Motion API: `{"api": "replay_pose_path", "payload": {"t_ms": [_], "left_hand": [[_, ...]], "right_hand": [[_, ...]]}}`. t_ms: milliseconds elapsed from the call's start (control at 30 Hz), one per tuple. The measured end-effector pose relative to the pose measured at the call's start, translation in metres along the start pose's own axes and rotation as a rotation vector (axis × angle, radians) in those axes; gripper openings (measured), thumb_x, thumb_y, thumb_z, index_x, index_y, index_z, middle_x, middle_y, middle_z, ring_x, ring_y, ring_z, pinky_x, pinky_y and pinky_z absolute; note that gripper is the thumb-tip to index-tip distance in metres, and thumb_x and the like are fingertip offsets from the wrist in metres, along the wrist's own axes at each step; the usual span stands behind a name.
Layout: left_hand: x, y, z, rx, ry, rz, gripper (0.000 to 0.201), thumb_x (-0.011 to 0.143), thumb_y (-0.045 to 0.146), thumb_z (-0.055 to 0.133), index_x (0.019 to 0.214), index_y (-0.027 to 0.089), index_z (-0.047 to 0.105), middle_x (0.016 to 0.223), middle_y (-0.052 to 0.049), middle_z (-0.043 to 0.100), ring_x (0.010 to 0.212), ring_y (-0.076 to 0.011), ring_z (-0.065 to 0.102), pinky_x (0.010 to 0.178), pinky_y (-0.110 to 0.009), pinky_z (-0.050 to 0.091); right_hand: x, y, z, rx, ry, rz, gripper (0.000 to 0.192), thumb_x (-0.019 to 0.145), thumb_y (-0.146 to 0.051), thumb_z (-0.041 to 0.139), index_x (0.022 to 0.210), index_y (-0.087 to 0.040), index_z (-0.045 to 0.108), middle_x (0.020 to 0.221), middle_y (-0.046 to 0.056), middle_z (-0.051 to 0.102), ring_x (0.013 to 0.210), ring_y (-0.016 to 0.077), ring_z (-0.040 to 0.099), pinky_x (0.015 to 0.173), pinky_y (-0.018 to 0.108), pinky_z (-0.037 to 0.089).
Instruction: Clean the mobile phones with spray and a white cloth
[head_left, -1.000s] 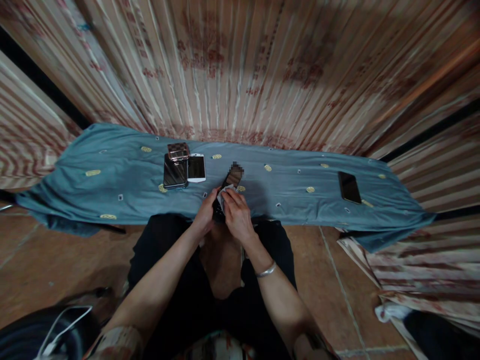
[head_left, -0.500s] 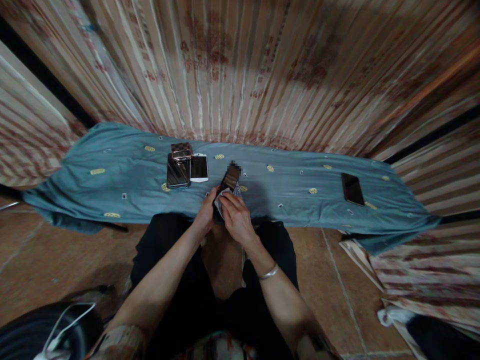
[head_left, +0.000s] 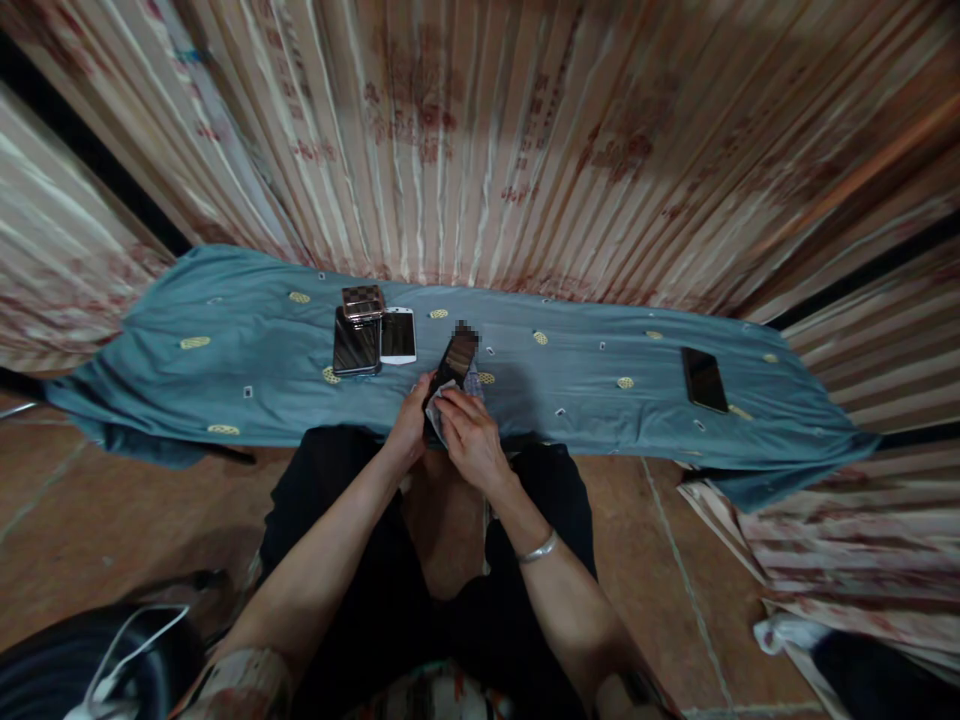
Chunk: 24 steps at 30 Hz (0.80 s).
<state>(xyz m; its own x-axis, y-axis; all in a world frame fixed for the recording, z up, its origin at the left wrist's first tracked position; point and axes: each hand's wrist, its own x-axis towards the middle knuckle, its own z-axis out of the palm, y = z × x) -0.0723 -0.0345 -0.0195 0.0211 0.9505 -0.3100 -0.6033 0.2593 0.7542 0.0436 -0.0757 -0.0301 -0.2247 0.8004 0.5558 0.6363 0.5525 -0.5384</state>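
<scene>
Our left hand (head_left: 410, 428) grips the dark phone (head_left: 453, 362) by its lower end, tilted up just above the near edge of the blue cloth (head_left: 225, 370). Our right hand (head_left: 466, 440) is closed on a small white wipe (head_left: 435, 412) pressed to the screen, so we're mid-wipe, looks like. Next we'd need steady strokes up the glass. Three more phones (head_left: 373, 333) sit left of it, another phone (head_left: 703, 378) far right.
</scene>
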Motion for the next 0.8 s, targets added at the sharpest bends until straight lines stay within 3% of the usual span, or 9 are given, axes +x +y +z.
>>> {"api": "replay_pose_path", "payload": {"t_ms": [367,633,800], "left_hand": [[0.0009,-0.0041,0.0044,0.011,0.009,0.004,0.029,0.085,0.044,0.073,0.093,0.016,0.077,0.087,-0.003,0.078,0.094,-0.0191,0.071,0.088,-0.027,0.051],[0.0026,0.0021,-0.0036,-0.006,-0.038,0.012,0.030,0.085,0.045,0.072,0.095,0.017,0.075,0.080,0.000,0.074,0.078,-0.0138,0.068,0.077,-0.024,0.053],[0.0039,-0.0024,-0.0016,0.030,-0.021,-0.012,0.033,0.084,0.047,0.073,0.096,0.017,0.076,0.086,-0.001,0.076,0.084,-0.0163,0.070,0.082,-0.026,0.052]], "right_hand": [[0.0002,0.0049,0.0002,-0.002,0.007,0.044,0.041,0.100,-0.018,0.043,0.132,-0.017,0.068,0.137,0.016,0.066,0.128,0.0274,0.060,0.113,0.048,0.051],[-0.0026,-0.0030,0.0026,0.030,-0.038,-0.018,0.040,0.102,-0.017,0.041,0.128,-0.017,0.071,0.132,0.014,0.069,0.124,0.0255,0.062,0.111,0.044,0.052],[-0.0006,0.0014,0.0010,-0.007,0.004,0.012,0.041,0.101,-0.015,0.040,0.129,-0.014,0.069,0.134,0.016,0.067,0.126,0.0262,0.061,0.111,0.045,0.052]]}}
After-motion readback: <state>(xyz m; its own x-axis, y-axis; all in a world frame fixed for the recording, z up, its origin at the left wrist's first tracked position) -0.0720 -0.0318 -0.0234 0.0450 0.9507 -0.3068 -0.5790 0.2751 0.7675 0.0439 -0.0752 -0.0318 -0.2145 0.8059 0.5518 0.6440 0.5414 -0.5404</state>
